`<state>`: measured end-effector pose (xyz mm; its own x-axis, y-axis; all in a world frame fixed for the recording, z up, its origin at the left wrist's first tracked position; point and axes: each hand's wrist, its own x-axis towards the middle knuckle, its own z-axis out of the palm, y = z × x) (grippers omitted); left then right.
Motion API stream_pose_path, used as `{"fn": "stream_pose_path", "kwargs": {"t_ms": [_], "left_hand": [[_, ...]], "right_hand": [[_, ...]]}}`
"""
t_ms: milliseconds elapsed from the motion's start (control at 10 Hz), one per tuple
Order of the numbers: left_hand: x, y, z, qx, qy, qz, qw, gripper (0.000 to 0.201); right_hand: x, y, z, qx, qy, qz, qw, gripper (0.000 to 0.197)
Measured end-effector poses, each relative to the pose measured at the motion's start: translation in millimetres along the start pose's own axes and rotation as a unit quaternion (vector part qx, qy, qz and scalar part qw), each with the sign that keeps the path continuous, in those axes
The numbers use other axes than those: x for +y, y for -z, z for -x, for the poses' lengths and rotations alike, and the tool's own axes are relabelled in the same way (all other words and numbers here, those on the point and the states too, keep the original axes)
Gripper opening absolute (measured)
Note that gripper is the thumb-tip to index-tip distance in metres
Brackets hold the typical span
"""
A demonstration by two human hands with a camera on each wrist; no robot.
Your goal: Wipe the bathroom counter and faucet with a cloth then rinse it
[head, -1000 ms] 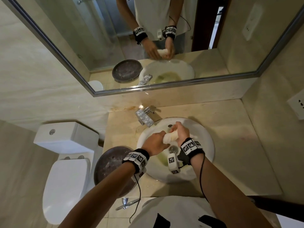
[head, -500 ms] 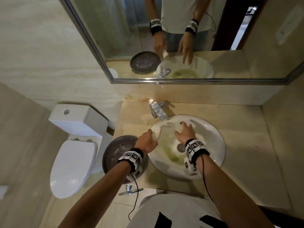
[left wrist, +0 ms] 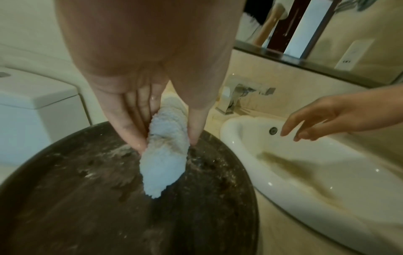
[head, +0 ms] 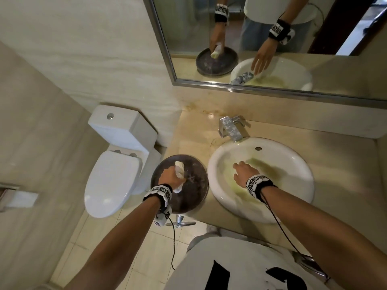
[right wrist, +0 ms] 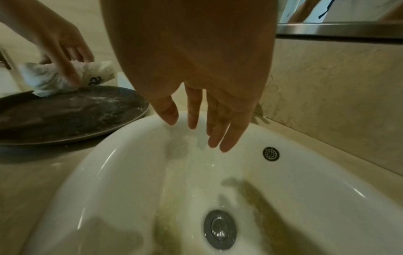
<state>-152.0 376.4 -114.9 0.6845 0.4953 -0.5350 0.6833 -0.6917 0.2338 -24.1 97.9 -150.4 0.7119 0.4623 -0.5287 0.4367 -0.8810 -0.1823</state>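
Beige-tiled bathroom, head view, catalogued from left of frame to right.

Toilet (head: 117,164): white, lid down, centre left; not part of the job.

Tray (head: 194,197): dark round dish on the left end of the table (head: 339,168), just beside the basin; its surface is smeared with pale residue.

Cloth (head: 179,171): white terry, twisted into a tight roll, directly over the tray near its middle. The left wrist view shows its lower tip at or just above the dish; contact cannot be told. The wrung shape suggests the rinse is done and the cloth is being put down on the dish, away from the wet bowl.

Left hand (head: 170,176): its grip is clamped on the cloth, fingers (left wrist: 130,131) on one side and thumb on the other, pointing downward, which suits lowering the roll end-first.

Faucet (head: 229,128): chrome, square, upper centre at the back of the table, spotted with droplets; no water is seen running.

Basin (head: 297,208): white oval, right of the tray, stained yellow-green toward the drain.

Right hand (head: 245,173): over the bowl, fingers straight and apart, holding nothing, probably dripping off above the basin.

Mirror (head: 165,51): upper right, repeats both hands.
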Motion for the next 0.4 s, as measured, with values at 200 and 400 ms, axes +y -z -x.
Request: {"fn": "stream_pose_path", "kwargs": {"t_ms": [200, 400], "left_hand": [[-3, -7, -2, -0.025, -0.025, -0.081, 0.996, 0.045], [1, -9, -7, -0.110, -0.054, -0.149, 0.981, 0.030]], "right_hand": [[7, -5, 2, -0.009, -0.062, -0.102, 0.993, 0.038], [19, -9, 7, 0.030, -0.109, -0.285, 0.952, 0.030]]}}
